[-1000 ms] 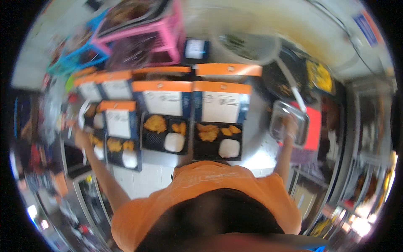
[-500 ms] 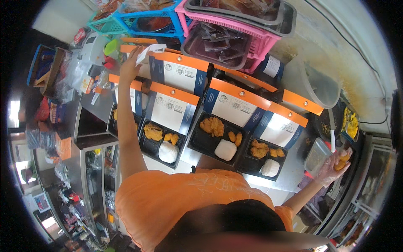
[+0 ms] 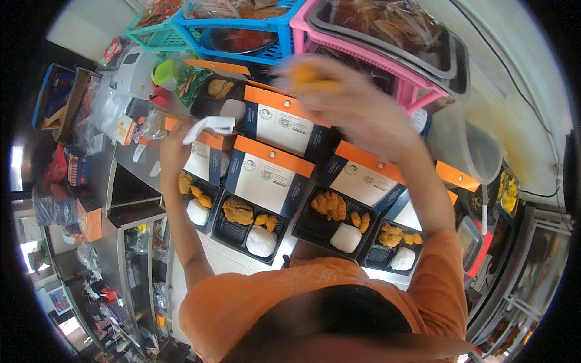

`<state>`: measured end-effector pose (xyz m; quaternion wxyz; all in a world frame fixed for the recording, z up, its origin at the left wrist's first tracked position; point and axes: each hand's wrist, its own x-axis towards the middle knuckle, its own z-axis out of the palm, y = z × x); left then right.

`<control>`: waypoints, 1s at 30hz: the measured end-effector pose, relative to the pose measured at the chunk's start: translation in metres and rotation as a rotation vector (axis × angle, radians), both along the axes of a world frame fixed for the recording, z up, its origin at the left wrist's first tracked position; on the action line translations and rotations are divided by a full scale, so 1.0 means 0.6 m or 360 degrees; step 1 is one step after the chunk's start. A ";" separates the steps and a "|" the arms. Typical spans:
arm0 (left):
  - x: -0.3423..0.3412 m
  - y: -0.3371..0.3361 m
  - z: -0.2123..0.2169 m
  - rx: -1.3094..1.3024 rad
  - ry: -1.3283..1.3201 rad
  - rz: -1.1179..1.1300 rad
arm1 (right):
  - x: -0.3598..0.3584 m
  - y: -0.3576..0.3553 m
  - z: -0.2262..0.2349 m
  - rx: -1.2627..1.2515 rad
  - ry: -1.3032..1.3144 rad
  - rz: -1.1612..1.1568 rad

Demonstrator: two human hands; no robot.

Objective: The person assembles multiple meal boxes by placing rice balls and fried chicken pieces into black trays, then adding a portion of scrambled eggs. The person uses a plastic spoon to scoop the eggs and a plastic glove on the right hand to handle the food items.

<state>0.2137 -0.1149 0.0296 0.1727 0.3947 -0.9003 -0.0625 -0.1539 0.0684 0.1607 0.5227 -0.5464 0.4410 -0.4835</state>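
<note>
A crowded white desk [image 3: 233, 261] in a cluttered food stall, steel shelving off beyond the left hand [image 3: 172, 151]. Behind both hands stand three plastic crates, one teal [image 3: 151, 33], one blue [image 3: 242, 27], one pink [image 3: 375, 57], holding trays of food. Five open black meal boxes [image 3: 251, 227] with orange-edged lids sit on the desk, four in a row below the hands, each showing a white rice mound and golden fried pieces. The right hand [image 3: 345, 100], blurred, is closed around a small orange-yellow fried piece [image 3: 305, 74], held high above the boxes. The left hand grips white plastic tongs [image 3: 209, 126], just above the leftmost box.
</note>
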 end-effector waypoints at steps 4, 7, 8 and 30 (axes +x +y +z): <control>0.005 0.028 0.003 0.0037 0.0125 0.0000 | 0.150 -0.241 -0.072 -0.0079 0.0771 0.0189; 0.005 0.042 0.003 0.0077 0.0131 0.0036 | 0.203 -0.348 -0.143 -0.0558 0.2124 0.0413; 0.005 0.043 0.004 0.0075 0.0145 0.0003 | 0.212 -0.375 -0.167 -0.0628 0.2569 0.0578; -0.025 0.008 -0.031 0.0035 0.0015 0.0123 | -0.189 0.409 -0.099 -0.0397 0.1890 -0.1030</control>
